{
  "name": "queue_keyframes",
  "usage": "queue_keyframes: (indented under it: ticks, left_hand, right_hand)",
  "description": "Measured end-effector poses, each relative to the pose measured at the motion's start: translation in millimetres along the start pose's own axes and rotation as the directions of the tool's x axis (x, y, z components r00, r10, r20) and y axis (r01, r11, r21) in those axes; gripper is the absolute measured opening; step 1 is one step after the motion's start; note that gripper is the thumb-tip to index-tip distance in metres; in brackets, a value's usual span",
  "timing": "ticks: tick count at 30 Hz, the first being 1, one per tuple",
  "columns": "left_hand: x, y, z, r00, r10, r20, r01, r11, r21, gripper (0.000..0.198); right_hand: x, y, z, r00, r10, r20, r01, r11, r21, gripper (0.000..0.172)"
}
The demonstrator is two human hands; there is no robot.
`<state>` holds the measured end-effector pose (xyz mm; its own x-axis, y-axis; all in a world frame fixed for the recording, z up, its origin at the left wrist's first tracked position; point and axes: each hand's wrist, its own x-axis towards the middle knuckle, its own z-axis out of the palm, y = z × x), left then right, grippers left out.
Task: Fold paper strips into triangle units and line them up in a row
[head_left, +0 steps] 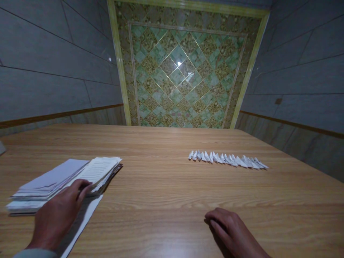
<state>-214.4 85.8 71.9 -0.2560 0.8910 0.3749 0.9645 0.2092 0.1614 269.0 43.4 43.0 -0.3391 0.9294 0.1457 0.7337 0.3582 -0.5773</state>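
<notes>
My left hand (pixel 60 211) lies on a loose white sheet (pixel 83 218) at the near edge of a stack of paper (pixel 64 179), its fingertips touching the stack's top lined pages; the fingers are extended and hold nothing. My right hand (pixel 231 229) rests palm down on the wooden table (pixel 166 186) near the front right, fingers loosely curled and together, with nothing visible in it. A row of several small folded white paper pieces (pixel 228 159) lies in a line on the table's right half, well beyond my right hand.
The wooden table meets grey tiled walls on the left and right. A green patterned tile panel (pixel 185 71) rises behind the table's far edge. A pale object (pixel 2 147) shows at the left frame edge.
</notes>
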Motion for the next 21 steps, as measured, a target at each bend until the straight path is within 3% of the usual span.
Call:
queue_keyframes:
  ticks: [6,15,18,21]
  left_hand:
    - [3,-3,-1.4,0.998,0.043,-0.037,-0.044,0.999,-0.002,0.043]
    - [1,-9,-5.1,0.957,0.162,-0.242,-0.185,0.980,-0.074,0.049]
    - [-8,1,-8.1,0.929,0.229,-0.292,-0.273,0.955,-0.118,0.048]
    - [-25,27,-11.2,0.894,0.337,-0.294,-0.399,0.898,-0.187,0.049]
  right_hand:
    - [-2,2,3,0.999,-0.042,-0.006,0.042,0.999,0.031,0.033]
    - [-3,8,8,0.996,-0.081,0.023,0.080,0.996,0.037,0.031]
    - [-3,4,7,0.996,-0.090,0.031,0.088,0.995,0.053,0.032]
    - [-4,-1,6,0.995,-0.098,0.035,0.096,0.993,0.071,0.031]
